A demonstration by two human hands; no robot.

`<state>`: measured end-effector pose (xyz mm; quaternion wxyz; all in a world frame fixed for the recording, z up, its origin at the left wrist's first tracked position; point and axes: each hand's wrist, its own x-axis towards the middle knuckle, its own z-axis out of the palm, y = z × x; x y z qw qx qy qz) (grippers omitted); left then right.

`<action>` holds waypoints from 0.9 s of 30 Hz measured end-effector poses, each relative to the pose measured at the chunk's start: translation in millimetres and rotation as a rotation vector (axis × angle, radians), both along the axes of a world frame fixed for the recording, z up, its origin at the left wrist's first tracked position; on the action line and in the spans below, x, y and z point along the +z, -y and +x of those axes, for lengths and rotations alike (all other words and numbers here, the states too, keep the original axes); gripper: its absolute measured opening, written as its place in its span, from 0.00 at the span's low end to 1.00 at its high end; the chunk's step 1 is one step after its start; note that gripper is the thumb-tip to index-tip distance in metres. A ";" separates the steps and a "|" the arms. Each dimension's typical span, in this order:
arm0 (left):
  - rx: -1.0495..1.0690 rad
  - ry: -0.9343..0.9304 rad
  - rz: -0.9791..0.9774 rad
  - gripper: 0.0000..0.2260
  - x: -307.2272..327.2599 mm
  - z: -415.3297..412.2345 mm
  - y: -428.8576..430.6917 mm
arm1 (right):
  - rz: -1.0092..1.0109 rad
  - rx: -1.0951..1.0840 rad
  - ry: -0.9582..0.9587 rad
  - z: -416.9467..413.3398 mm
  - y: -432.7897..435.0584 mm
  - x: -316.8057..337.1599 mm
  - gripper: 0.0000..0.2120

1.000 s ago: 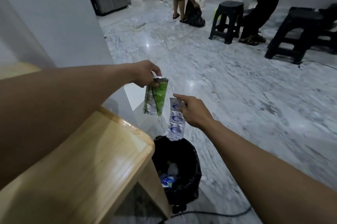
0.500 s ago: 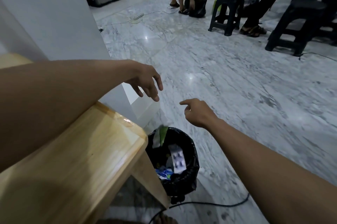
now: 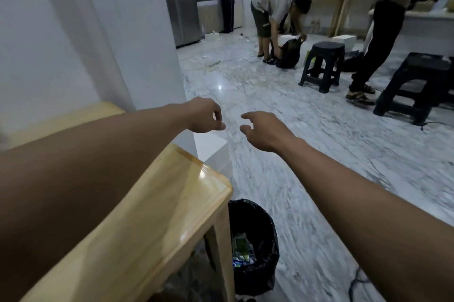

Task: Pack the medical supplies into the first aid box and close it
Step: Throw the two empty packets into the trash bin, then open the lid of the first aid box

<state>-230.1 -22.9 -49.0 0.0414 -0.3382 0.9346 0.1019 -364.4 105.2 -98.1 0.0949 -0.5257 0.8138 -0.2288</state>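
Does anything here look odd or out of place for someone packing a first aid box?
Yes. No first aid box is in view. Both the left hand and right hand are empty, held over the floor past the wooden table. Wrappers lie in the black-lined bin beside the table's leg. A cable lies loose on the floor.

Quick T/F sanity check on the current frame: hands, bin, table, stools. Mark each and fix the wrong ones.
1. Both hands are empty. True: left hand and right hand hold nothing.
2. The bin is empty. False: wrappers lie inside.
3. The bin stands beside the wooden table. True.
4. The first aid box sits on the table. False: no box in view.
5. The stools are white. False: black.
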 end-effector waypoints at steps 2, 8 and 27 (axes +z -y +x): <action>0.035 -0.049 -0.051 0.19 21.8 24.5 -5.6 | -0.009 0.041 -0.040 17.4 0.1 26.5 0.24; 0.139 -0.110 -0.234 0.19 83.8 115.0 -27.7 | -0.055 0.174 -0.129 79.4 -2.7 96.0 0.26; 0.639 -0.188 -0.531 0.17 135.6 452.6 -130.5 | -0.244 0.677 -0.299 357.3 23.6 181.6 0.27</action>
